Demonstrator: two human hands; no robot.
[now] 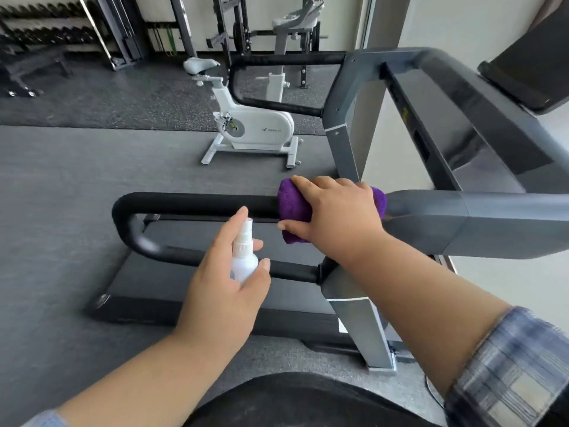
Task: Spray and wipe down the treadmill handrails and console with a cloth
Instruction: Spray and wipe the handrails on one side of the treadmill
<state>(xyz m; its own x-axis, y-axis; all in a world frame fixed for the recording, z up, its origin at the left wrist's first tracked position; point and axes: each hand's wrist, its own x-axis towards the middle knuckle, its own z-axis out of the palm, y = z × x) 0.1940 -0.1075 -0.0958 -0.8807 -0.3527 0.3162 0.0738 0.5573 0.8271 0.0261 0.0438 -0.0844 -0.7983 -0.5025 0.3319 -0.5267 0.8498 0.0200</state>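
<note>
A black padded handrail (197, 203) loops out from the grey treadmill frame (480, 223). A purple cloth (292, 201) is wrapped over the rail near the frame, and my right hand (335, 211) grips it round the bar. My left hand (228, 272) holds a small white spray bottle (244, 257) upright just in front of the rail, left of the cloth, nozzle up. The far handrail (277, 60) runs at the upper middle. The dark console (529, 69) shows at the top right, partly cut off.
The treadmill belt (172, 272) lies below the near rail. A white exercise bike (249, 124) stands on the grey floor beyond. Dumbbell racks (46, 29) and a cable machine (123, 32) line the back wall. A pale wall rises to the right.
</note>
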